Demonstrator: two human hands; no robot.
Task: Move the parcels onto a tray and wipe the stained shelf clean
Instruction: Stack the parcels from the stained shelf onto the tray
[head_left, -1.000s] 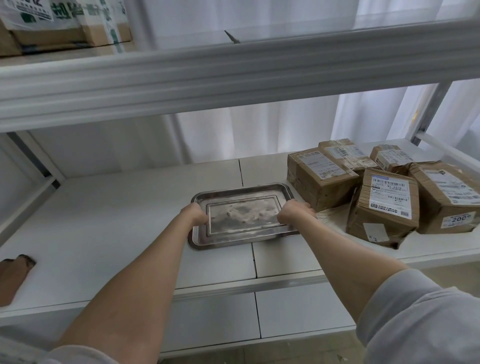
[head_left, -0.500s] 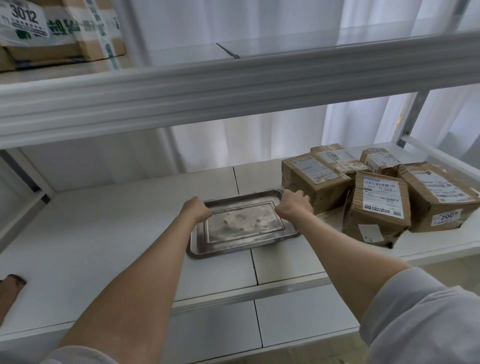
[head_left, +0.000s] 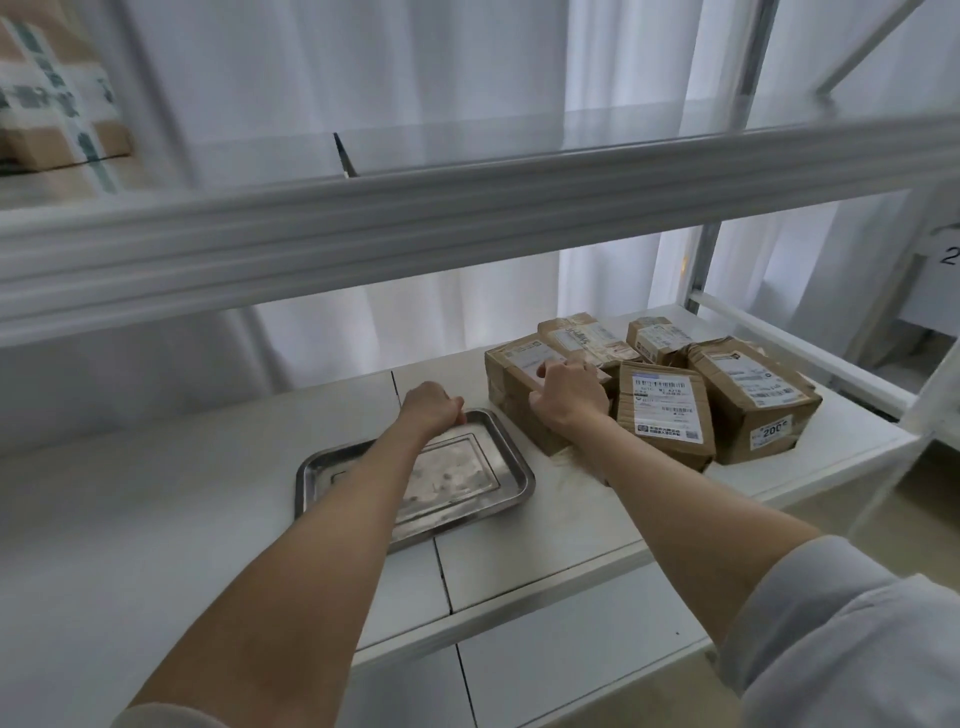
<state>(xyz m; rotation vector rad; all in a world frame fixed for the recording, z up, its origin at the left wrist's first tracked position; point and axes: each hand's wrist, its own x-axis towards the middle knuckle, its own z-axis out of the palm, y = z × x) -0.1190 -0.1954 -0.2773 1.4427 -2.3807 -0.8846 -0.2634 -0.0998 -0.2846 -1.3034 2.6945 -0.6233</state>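
Both forearms reach forward over the white shelf (head_left: 156, 519), with grey sleeves at the lower edge of view. A steel tray (head_left: 514, 460) lies flat on the shelf on the near side of the left fingers, partly under the left forearm. Its floor is dull and mottled.

The left hand (head_left: 431, 408) sits at the tray's far right corner, fingers curled under the knuckles and thumb at the rim. Whether they pinch the rim cannot be told.

On the near side of the right fingers, a pale brownish stain (head_left: 566, 470) marks the shelf between the tray and the parcels.

The right hand (head_left: 569, 397) grips the leftmost parcel (head_left: 506, 410). Its fingers (head_left: 545, 370) are curled over the labelled top, with the thumb on the side face towards the tray. That parcel stands on the shelf just beside the tray.

Immediately right of the right fingers, a front parcel (head_left: 665, 415) leans with its white label facing forward. Further right lies a larger parcel (head_left: 753, 400) bearing a "200" sticker. Beyond the fingers, two rear parcels (head_left: 587, 338) sit close against the group. All five are on the shelf, none on the tray.

Above, the upper shelf beam (head_left: 467, 218) crosses the view, and a taped carton (head_left: 52, 104) rests on that level at far left. A white curtain (head_left: 415, 78) hangs behind.
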